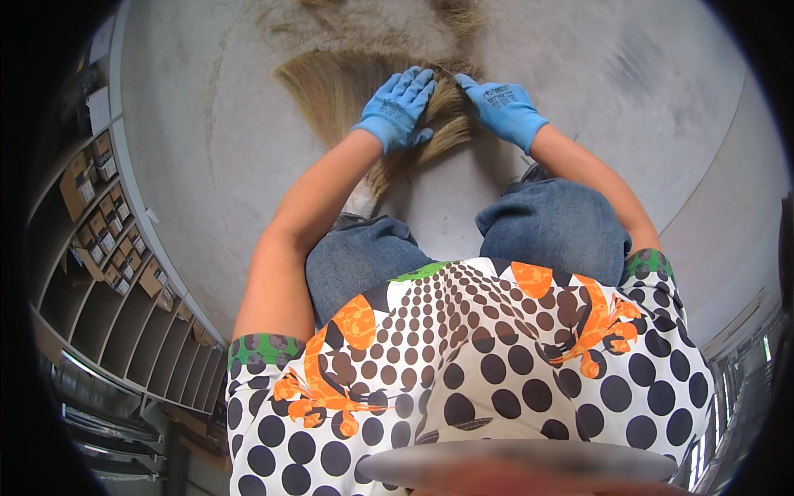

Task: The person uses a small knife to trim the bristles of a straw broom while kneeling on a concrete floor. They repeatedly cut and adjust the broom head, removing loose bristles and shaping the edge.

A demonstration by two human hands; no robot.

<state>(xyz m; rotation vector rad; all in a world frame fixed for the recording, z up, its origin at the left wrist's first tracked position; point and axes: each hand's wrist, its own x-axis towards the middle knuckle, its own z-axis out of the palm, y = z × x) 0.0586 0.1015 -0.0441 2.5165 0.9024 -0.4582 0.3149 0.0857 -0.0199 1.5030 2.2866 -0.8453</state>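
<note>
A bundle of long, fine, brown to blond fibres, like hair or broom grass, lies fanned out on the grey floor. My left hand, in a blue glove, rests palm down on its middle. The fingers there stretch across the fibres, and the thumb stands apart, so this hand is open. At the bundle's right edge is my right hand, gloved in blue too. Its index finger reaches to the fibres while the other fingers curl under. Whatever those curled fingers hold is hidden beneath the hand.
More loose fibres lie on the floor beyond the bundle. To the left stands a shelf unit with several small cardboard boxes. My bent knees in jeans are close behind the hands.
</note>
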